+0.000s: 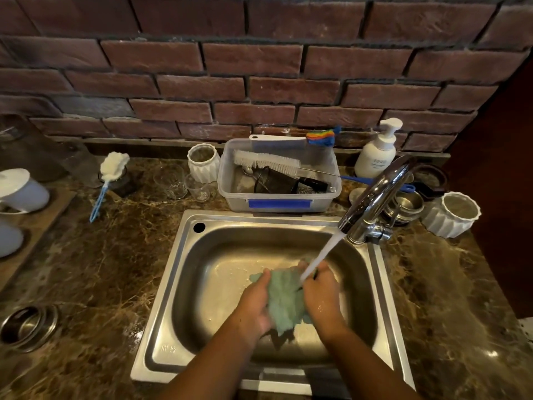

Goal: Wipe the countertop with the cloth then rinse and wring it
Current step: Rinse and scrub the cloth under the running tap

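A pale green cloth [284, 301] hangs bunched over the steel sink [202, 272]. My left hand [255, 301] grips its left side and my right hand [321, 293] grips its right side, fingers curled into the fabric. Water [323, 254] runs from the chrome tap [375, 197] at the sink's right rear and lands on the cloth's top edge by my right hand. The brown marbled countertop [109, 264] surrounds the sink and looks wet near its left rim.
Behind the sink stands a clear plastic tub [278, 203] holding brushes. Glasses [170, 181], white ribbed cups [203, 161] [452, 213], a soap pump bottle [376, 150] and steel bowls [406, 206] crowd the back. A sponge brush [108, 177] and a steel ring [27, 327] lie left.
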Available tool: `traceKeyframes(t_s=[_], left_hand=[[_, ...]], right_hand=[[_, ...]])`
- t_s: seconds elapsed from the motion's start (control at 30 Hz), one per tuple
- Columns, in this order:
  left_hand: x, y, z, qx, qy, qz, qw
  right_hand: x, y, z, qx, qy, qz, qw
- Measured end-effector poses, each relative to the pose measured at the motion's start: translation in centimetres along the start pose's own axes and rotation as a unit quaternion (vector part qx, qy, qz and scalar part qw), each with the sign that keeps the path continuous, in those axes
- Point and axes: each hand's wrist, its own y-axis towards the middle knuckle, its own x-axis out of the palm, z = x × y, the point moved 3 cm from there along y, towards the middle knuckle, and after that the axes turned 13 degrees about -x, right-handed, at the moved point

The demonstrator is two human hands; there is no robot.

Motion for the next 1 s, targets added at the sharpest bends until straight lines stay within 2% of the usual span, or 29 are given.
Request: traceKeyframes(t_s=[0.1, 0.17, 0.23, 0.33, 0.43, 0.47, 0.53, 0.63, 0.7, 0.77, 0.87, 1.0], left_hand=[[1.4, -0.1, -0.8, -0.011, -0.028, -0.030, 0.999], [2.4, -0.1, -1.9, -0.005, -0.046, -0.060, 0.997], [2.3, -0.3, -2.5, 0.012, 0.000, -0.038, 0.999], [1.1, -1.0, -2.3, 0.023, 0.065, -0.008, 0.998], [-0.2, -1.3, -1.4, 0.036, 0.071, 0.002, 0.997], [-0.3, -1.4, -1.1, 0.046, 0.082, 0.000, 0.996], [-0.4, -1.1, -0.5, 0.065, 0.122, 0.027, 0.990], [-0.2, 0.0, 0.0, 0.081, 0.194, 0.093, 0.973], [0.3, 0.5, 0.1, 0.096, 0.206, 0.117, 0.967], [0.5, 1.1, 0.1, 0.087, 0.180, 0.145, 0.969], [0.8, 1.9, 0.1, 0.037, 0.098, 0.146, 0.984], [2.2, 2.5, -1.0, 0.059, 0.055, 0.134, 0.988]], right_hand=[[2.3, -2.2, -0.8, -0.015, 0.029, -0.012, 0.999], [2.7, -2.7, -0.6, -0.044, -0.042, 0.008, 0.998], [2.0, -1.8, 0.5, -0.052, -0.092, 0.008, 0.994], [0.3, 0.7, 2.9, 0.025, -0.133, -0.025, 0.990], [-1.2, 2.3, 4.9, 0.082, -0.105, -0.050, 0.990], [-1.3, 2.5, 5.2, 0.095, -0.068, -0.060, 0.991], [-1.2, 2.3, 5.5, 0.152, 0.088, -0.051, 0.983], [-0.6, 1.0, 4.0, 0.228, 0.350, -0.001, 0.909], [-0.3, 0.4, 2.6, 0.234, 0.409, 0.017, 0.882], [-0.1, -0.4, 1.5, 0.223, 0.404, 0.032, 0.887], [-0.1, -1.4, 0.6, 0.175, 0.357, 0.054, 0.916], [0.0, -2.4, -0.5, 0.061, 0.160, 0.026, 0.985]])
